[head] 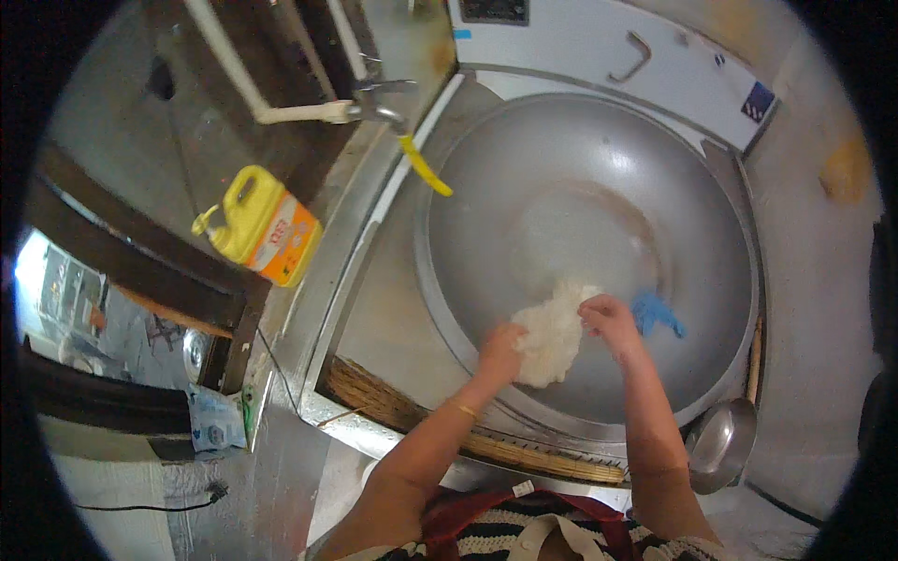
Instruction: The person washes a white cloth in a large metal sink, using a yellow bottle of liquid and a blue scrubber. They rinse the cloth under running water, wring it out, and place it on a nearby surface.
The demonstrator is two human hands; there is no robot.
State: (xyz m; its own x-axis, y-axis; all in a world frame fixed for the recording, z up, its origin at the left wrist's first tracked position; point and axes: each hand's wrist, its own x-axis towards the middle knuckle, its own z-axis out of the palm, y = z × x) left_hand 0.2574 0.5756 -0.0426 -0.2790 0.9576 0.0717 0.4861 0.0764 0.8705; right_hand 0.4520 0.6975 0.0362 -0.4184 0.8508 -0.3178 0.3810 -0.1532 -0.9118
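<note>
A cream-coloured cloth (551,340) hangs bunched between my hands over the near side of a very large metal wok (491,231). My left hand (502,353) grips the cloth's left edge. At its upper right corner, my right hand (607,321) pinches the cloth between thumb and fingers. Just right of that hand, a crumpled blue glove or cloth (656,315) lies on the wok's inner wall. Shallow cloudy liquid seems to cover the wok's bottom, though I cannot tell surely.
A tap with a yellow hose (424,165) reaches over the wok's left rim. A yellow jug with a pump (270,228) stands on the left ledge. A straw broom or brush (379,393) lies along the near edge. A metal ladle (722,445) rests at near right.
</note>
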